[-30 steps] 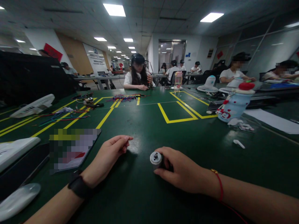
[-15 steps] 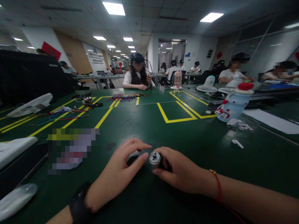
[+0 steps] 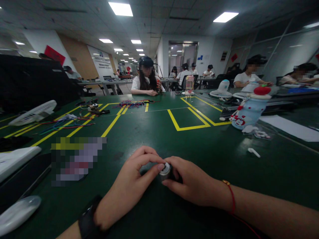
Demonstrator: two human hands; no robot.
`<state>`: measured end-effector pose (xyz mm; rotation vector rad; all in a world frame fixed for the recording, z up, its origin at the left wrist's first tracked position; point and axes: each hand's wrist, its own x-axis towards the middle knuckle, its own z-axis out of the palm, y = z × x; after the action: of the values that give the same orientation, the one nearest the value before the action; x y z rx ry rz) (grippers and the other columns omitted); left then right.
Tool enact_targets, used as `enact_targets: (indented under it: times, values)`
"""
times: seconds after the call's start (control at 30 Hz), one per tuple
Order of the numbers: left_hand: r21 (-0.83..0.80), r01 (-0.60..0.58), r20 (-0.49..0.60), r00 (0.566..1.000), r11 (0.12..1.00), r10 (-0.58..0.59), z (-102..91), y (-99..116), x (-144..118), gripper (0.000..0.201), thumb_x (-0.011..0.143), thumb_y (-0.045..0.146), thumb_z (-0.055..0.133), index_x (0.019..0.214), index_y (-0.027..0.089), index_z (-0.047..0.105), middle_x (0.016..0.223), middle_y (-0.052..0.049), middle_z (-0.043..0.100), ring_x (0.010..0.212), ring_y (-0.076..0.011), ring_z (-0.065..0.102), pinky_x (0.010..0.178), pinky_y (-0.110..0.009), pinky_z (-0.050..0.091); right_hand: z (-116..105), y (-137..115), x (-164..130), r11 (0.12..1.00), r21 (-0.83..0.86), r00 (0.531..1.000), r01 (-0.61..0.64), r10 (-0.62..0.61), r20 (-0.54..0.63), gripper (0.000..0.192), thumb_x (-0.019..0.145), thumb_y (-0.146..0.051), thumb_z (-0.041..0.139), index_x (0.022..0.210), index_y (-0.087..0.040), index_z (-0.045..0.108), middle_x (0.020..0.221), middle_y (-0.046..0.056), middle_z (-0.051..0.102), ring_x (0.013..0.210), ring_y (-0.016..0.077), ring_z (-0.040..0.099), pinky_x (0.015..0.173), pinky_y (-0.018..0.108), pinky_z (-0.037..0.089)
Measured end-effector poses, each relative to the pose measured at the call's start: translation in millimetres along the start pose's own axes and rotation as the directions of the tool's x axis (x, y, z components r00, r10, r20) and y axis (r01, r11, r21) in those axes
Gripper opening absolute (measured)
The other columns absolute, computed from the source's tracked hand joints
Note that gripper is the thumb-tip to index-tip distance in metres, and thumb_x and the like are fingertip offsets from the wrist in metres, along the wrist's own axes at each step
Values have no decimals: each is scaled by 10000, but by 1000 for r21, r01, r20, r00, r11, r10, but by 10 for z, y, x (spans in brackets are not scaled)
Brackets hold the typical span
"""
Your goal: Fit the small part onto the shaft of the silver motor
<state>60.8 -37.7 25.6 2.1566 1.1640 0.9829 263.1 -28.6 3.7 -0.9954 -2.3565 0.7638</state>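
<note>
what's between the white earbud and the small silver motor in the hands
In the head view, only bare dark green table lies between the white earbud and the small silver cylindrical motor, apart from the right hand gripping the motor.
</note>
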Motion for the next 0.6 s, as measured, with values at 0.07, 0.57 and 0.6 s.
enact_targets:
  times: [0.07, 0.57, 0.6]
  values:
    - [-35, 19, -34, 999, 999, -20, -30, -19, 0, 128, 915, 229, 556, 916, 248, 683, 978, -20, 590, 930, -186, 572, 833, -317, 448, -5, -5, 0, 1000, 4, 1000, -1, 1, 0, 231, 825, -240, 639, 1029, -181, 549, 881, 16, 569, 692, 134, 471, 617, 261, 371]
    - [144, 1, 334, 941, 990, -50, -201, -360, -20, 103, 856, 274, 648, 870, 289, 748, 972, -10, 619, 962, -193, 569, 881, -339, 432, -27, -8, -22, 999, 25, 999, -47, 46, 18, 310, 825, -256, 644, 1110, -182, 551, 931, 37, 584, 715, 143, 501, 633, 274, 405]
    - [138, -2, 334, 942, 990, -45, -196, -356, -20, 105, 857, 277, 645, 879, 289, 748, 972, -11, 621, 964, -195, 569, 882, -342, 432, -25, -6, -21, 999, 24, 999, -47, 47, 19, 308, 826, -256, 643, 1110, -182, 550, 928, 36, 585, 712, 142, 501, 632, 274, 404]
